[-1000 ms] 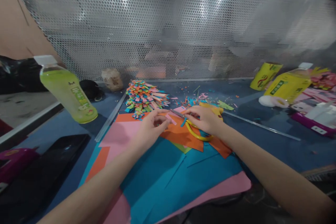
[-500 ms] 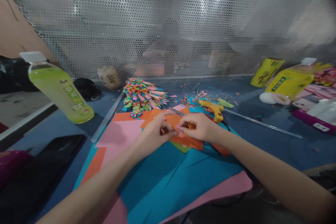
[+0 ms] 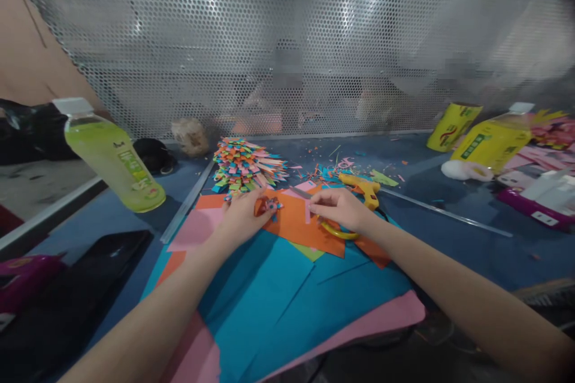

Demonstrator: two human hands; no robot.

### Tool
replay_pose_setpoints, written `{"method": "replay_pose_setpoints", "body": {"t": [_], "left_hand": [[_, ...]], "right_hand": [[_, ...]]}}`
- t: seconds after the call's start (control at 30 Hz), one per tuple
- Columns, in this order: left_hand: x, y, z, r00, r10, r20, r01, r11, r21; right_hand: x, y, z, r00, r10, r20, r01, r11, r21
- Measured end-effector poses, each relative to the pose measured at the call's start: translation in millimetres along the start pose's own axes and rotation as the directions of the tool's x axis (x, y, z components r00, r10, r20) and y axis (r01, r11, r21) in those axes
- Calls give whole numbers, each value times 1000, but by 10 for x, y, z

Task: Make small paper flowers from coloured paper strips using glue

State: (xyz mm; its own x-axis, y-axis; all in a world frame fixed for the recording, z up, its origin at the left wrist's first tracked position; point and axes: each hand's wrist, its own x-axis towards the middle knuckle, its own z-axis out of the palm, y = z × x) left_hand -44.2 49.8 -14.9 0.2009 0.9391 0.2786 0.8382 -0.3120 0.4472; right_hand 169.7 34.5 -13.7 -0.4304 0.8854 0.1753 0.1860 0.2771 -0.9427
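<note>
My left hand is closed on a small cluster of coloured paper, over the orange sheets. To its right, my right hand pinches a narrow pink paper strip that hangs from the fingertips. Scissors with a yellow handle lie on the orange paper, partly under my right hand. Behind my left hand is a pile of folded multicoloured paper pieces. A large blue sheet spreads beneath my forearms.
A yellow glue gun lies behind my right hand, near paper scraps. Bottles stand left and right. A black phone-like slab lies left. Perforated metal rises behind the table.
My hands have moved apart. My left hand has shifted left with the small paper cluster now showing. The pink strip is visible at my right fingertips, and the scissors' yellow handle shows more.
</note>
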Motion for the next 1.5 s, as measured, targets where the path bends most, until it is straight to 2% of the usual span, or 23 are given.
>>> {"method": "replay_pose_setpoints", "body": {"t": [0.13, 0.23, 0.33, 0.4, 0.5, 0.6, 0.7, 0.83, 1.13, 1.33, 1.5], "left_hand": [[0, 33, -21, 1000, 3, 31, 0, 994, -111], [7, 19, -19, 999, 27, 30, -16, 952, -305], [4, 45, -21, 998, 4, 66, 36, 805, -592], [-9, 92, -25, 996, -28, 83, 79, 696, -714], [-35, 165, -23, 996, -61, 72, 94, 592, -800], [-55, 206, -12, 995, -62, 72, 94, 531, -842], [-63, 217, -5, 990, -65, 122, 137, 549, -825], [-68, 214, 4, 981, -62, 181, 183, 582, -792], [-96, 245, 4, 978, 12, 209, 164, 574, -802], [-119, 266, -10, 966, 30, 255, 186, 604, -775], [-139, 304, -28, 963, 117, 244, 105, 669, -736]], "right_hand": [[16, 11, 20, 998, 68, -1, -67, 990, 125], [26, 15, 29, 995, 93, -21, -87, 975, 206], [20, 10, 31, 997, 82, -4, -77, 955, 287], [8, 2, 38, 997, 78, 20, -80, 936, 343], [-11, -9, 61, 987, 149, 66, -163, 883, 440], [-26, -13, 86, 969, 204, 142, -248, 827, 505], [-35, -16, 91, 965, 192, 178, -259, 812, 523], [-36, -25, 69, 978, 148, 145, -200, 860, 470], [-50, -38, 18, 990, 30, 134, -89, 883, 461], [-26, -16, 0, 992, 74, 101, -113, 879, 464], [-29, -53, -22, 991, 114, 65, -131, 875, 465]]}}
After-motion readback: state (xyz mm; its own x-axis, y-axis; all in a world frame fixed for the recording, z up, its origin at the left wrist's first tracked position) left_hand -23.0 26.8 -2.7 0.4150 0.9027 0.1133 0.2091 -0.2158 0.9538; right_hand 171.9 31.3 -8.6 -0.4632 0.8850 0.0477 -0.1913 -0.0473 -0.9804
